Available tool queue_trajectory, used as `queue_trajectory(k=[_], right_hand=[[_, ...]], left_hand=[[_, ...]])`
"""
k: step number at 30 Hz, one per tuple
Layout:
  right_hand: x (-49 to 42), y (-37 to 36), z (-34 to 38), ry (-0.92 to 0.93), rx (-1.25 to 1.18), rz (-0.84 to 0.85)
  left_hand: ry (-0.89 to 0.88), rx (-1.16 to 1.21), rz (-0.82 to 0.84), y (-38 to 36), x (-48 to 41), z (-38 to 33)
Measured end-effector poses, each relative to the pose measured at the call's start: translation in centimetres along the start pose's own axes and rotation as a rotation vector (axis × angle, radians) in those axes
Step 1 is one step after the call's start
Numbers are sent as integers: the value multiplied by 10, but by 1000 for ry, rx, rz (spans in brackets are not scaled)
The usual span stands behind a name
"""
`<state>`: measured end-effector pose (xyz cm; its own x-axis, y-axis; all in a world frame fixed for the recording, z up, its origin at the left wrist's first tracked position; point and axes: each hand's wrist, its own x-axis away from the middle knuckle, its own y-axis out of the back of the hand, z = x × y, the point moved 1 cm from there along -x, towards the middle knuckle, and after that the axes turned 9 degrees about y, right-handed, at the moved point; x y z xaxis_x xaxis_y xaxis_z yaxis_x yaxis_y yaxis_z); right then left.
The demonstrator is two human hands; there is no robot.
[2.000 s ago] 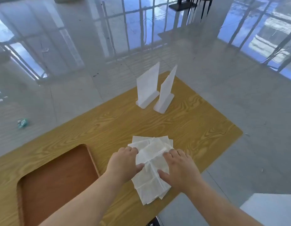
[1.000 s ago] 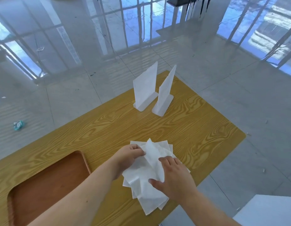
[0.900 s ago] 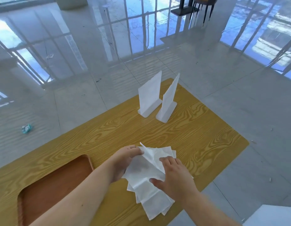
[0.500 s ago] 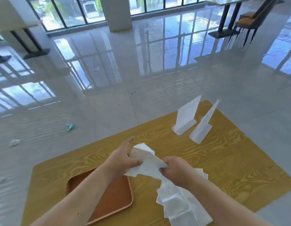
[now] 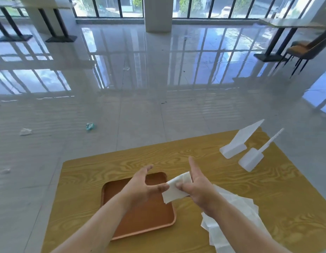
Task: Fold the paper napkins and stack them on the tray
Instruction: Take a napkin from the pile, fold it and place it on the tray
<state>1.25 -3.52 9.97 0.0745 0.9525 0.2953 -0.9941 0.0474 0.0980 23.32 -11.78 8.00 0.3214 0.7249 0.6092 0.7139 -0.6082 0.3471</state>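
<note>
Wooden table point(image 5: 231, 179) is carrying everything. Brown tray point(image 5: 140, 225) is lying on its left half, nothing in it. Loose pile of unfolded napkins point(image 5: 237, 207) is lying right of the tray, partly hidden under the right forearm. Two plain white stands point(image 5: 239, 143) point(image 5: 253, 158) are standing at the far right corner. Right hand point(image 5: 197, 187) is pinching the folded napkin point(image 5: 174, 190) above the tray's right edge, thumb clamped on top, forefinger sticking out straight. Left hand point(image 5: 140, 187) is spreading its fingers, thumb tip touching the napkin's left edge.
</note>
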Motion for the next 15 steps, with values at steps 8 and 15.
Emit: queue_trajectory(k=[8, 15], right_hand=[[0, -58, 49, 143, 196, 43], [1, -71, 78, 172, 164, 55]], left_hand=[[-116, 55, 188, 43, 12, 6], [-129, 108, 309, 65, 29, 4]])
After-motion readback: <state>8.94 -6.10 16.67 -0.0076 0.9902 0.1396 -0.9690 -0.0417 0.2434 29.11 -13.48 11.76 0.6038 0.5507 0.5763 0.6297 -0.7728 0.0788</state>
